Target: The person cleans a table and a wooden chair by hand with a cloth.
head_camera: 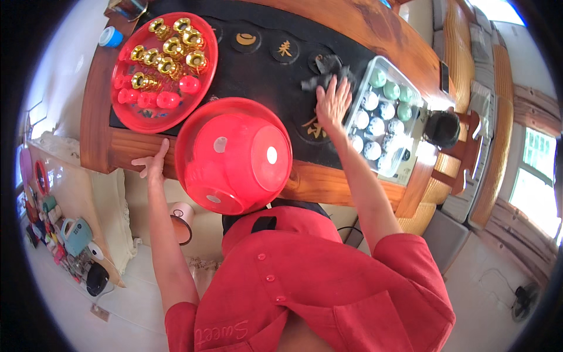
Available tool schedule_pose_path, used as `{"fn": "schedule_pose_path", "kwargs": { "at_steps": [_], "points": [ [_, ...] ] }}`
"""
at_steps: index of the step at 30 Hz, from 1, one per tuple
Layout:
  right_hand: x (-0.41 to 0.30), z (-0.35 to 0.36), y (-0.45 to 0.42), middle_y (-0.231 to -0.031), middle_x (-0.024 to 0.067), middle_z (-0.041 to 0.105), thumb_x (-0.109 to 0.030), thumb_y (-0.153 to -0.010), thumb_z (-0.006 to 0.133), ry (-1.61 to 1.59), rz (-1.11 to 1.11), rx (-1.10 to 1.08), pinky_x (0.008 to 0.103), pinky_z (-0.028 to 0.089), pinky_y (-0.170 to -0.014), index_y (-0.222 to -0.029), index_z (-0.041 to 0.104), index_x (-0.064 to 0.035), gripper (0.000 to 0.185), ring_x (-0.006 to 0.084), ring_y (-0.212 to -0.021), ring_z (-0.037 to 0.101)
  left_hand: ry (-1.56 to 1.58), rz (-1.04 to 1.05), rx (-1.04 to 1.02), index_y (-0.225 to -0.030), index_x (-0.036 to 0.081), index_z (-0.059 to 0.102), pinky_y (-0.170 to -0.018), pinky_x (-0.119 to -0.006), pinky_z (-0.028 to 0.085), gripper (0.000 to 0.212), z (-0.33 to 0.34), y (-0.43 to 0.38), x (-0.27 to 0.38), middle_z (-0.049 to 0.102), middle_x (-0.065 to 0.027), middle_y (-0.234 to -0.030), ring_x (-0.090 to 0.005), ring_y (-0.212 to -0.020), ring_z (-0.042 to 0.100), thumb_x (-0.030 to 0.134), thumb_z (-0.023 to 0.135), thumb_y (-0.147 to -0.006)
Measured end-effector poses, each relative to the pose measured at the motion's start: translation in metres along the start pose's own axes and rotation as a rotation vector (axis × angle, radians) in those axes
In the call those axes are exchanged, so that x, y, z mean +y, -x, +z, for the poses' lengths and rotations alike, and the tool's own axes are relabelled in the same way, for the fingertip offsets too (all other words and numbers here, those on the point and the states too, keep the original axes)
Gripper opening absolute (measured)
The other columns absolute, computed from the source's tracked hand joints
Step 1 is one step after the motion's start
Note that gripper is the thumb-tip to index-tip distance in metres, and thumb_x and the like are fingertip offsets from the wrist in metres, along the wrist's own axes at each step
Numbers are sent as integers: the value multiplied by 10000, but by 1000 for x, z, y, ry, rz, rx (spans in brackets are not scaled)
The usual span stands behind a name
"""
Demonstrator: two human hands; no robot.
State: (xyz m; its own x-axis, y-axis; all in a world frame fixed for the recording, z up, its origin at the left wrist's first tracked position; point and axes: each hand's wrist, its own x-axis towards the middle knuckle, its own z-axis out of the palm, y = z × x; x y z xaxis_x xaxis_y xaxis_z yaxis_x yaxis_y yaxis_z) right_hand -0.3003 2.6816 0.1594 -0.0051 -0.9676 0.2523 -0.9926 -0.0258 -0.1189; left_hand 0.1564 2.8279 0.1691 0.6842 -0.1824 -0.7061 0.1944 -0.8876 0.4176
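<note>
My right hand (333,105) lies with outstretched fingers over a crumpled dark grey cloth (330,66), holding it against the black tea tray (264,83) set into the wooden table. The cloth looks blurred. By the table's front wooden edge (136,152), my left hand (153,163) has its fingers apart and holds nothing; whether it touches the wood I cannot tell. Between my hands, a red plastic basin (288,149) with several red plastic containers (226,152) in it overhangs the edge. Left of it stands a red round tray (151,125) bearing small gold vases (173,46) and red cups (168,100).
Right of the cloth, a clear plastic box (374,66) holds several green and blue-and-white porcelain pieces (376,126). A phone (444,77) lies at the table's right. A blue cup (111,37) stands behind the red tray. Below the table is a pink bin (182,215).
</note>
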Motion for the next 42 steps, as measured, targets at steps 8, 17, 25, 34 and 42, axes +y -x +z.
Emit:
{"fn": "schedule_pose_path", "kwargs": {
  "at_steps": [8,17,25,34,42],
  "points": [
    [-16,-9,46,-1475,269,278,-215,-913,502,-101,-19,-44,554,217,-1103,-1372,419,-13,508,440,-1371,257,42,14,-10,-1401,126,-351,-993,-610,376,1543,-4,7,0,-155,-286,-1498,-425,-1340,282,602,847,-552],
    [-38,-29,74,-1492,180,311,-353,-935,505,-169,-219,-140,551,215,-1096,-1378,456,-117,504,379,-1385,265,24,12,7,-1408,99,-337,-979,-609,384,1561,-4,10,0,-75,-274,-1518,-418,-1342,285,626,845,-534],
    [-37,-24,47,-1440,160,385,-193,-857,592,-180,-300,-84,559,269,-1065,-1327,506,-148,480,366,-1341,332,22,32,-18,-1417,93,-318,-961,-593,429,1556,-5,7,-3,-45,-268,-1524,-405,-1332,319,631,842,-531],
    [-17,-39,121,-1504,238,237,-161,-849,602,-199,-229,-203,556,214,-1107,-1403,394,-93,596,429,-1386,243,78,38,-37,-1406,115,-340,-925,-602,438,1535,-6,13,-3,-155,-289,-1503,-424,-1310,347,595,848,-560],
    [-23,-10,40,-1474,262,282,-206,-897,548,-129,-78,-17,559,230,-1097,-1382,411,-70,522,441,-1373,252,43,0,-16,-1413,93,-321,-910,-591,473,1545,1,-3,-5,-42,-252,-1524,-381,-1306,364,583,861,-547]
  ]
}}
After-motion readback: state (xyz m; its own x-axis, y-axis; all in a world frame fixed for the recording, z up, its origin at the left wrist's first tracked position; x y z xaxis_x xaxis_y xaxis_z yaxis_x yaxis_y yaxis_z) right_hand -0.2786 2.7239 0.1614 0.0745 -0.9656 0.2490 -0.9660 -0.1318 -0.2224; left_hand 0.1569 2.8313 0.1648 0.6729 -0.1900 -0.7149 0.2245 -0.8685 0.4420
